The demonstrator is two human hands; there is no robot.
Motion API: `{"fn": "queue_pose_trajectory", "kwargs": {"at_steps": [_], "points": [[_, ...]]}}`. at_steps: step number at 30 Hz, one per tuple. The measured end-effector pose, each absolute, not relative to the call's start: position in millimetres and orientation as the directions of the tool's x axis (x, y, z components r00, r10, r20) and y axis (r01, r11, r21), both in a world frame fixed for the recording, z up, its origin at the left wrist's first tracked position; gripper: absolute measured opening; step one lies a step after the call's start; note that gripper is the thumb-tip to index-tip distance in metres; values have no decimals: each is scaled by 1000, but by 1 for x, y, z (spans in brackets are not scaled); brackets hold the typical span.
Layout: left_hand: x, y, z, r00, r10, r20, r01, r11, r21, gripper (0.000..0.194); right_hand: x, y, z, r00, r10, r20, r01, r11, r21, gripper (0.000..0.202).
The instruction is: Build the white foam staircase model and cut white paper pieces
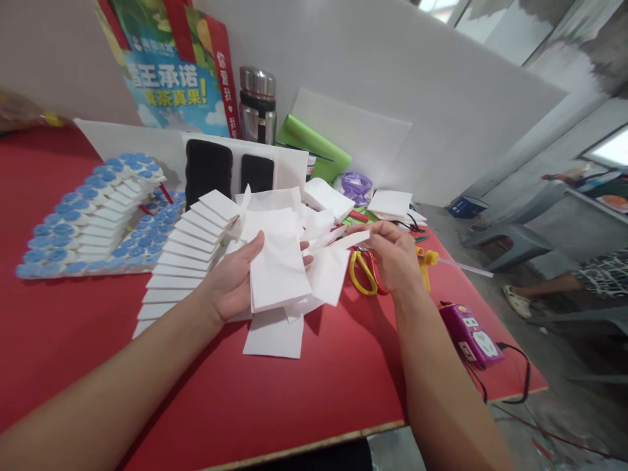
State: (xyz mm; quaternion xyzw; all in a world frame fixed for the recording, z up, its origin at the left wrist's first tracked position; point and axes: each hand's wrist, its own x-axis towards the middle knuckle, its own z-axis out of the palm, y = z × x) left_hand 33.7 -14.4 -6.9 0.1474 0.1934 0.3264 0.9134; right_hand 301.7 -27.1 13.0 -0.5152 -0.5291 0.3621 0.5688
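My left hand (240,271) is closed round a stack of white paper sheets (277,265), its thumb lying over the top sheet. To the right, my right hand (390,252) pinches a narrow white paper strip (354,240) between thumb and fingers. Loose white papers (328,278) spread between the two hands, and one paper piece (273,335) lies on the table under the stack. Beside my left hand stands a white stepped paper staircase (181,261). Scissors (363,273) with yellow and red handles lie just under my right hand, their blades hidden.
A model with blue-and-white rolls (98,209) stands at left on the red table (318,399). Behind are a steel thermos (258,104), black phones, green paper (314,145) and a printed bag (171,78). A yellow glue gun (428,258) and purple power strip (471,335) are at right.
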Motion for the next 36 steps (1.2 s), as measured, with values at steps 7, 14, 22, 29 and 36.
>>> {"fn": "queue_pose_trajectory", "kwargs": {"at_steps": [7, 14, 22, 29, 36], "points": [[33, -12, -11, 708, 663, -243, -539, 730, 421, 63, 309, -26, 22, 497, 854, 154, -73, 218, -973, 25], [27, -7, -10, 640, 733, -229, -566, 652, 504, 64, 309, -26, 18, 401, 887, 228, 16, 242, -970, 31], [33, -20, -4, 787, 572, -233, -452, 790, 414, 63, 297, -32, 18, 625, 497, 602, 453, 397, -798, 21], [45, -25, -11, 836, 483, -262, -375, 850, 371, 53, 239, -62, 16, -357, 745, 564, 304, 664, -684, 31], [40, -20, -12, 838, 504, -209, -415, 837, 355, 70, 234, -58, 1, -567, 656, 499, 238, 710, -663, 40]]}}
